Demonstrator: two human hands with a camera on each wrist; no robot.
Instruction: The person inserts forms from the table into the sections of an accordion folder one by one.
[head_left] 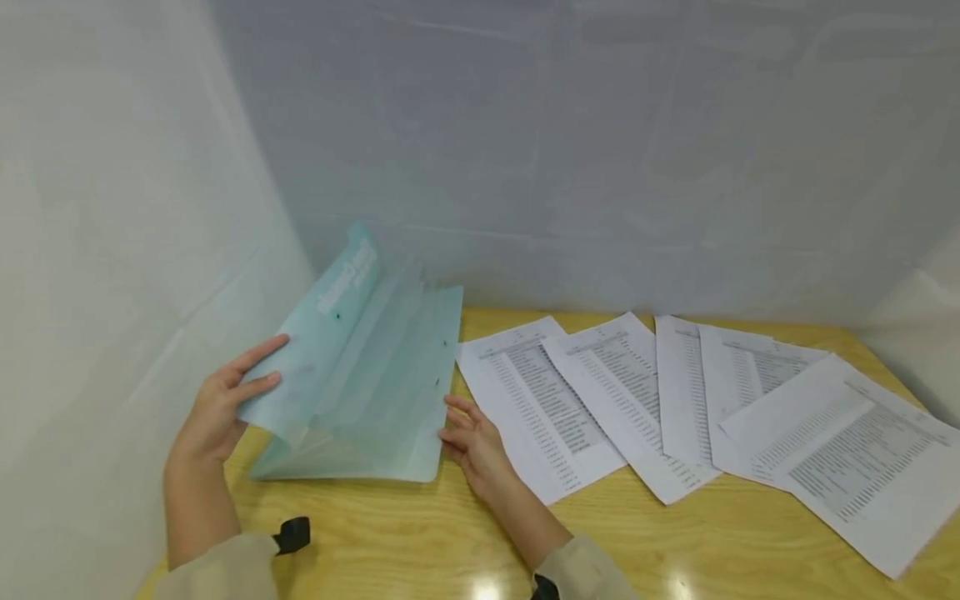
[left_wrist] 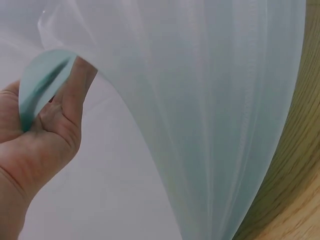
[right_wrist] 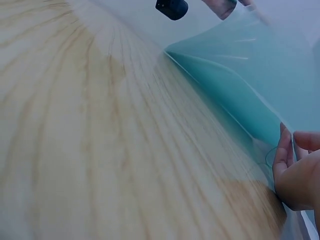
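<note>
Wooden table (head_left: 450, 533), hands (head_left: 217, 408) opening folder (head_left: 360, 392), lettering unreadable

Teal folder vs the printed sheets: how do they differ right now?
The translucent teal plastic expanding folder is fanned open with its front flap lifted; the white printed paper sheets lie flat. The left hand holds the folder's flap and the right hand touches its edge; no hand touches the sheets. Both rest on the light wooden table.

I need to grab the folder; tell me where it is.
In the head view, the folder stands open on the table's left end, held between the left hand and right hand, just left of the sheets.
</note>
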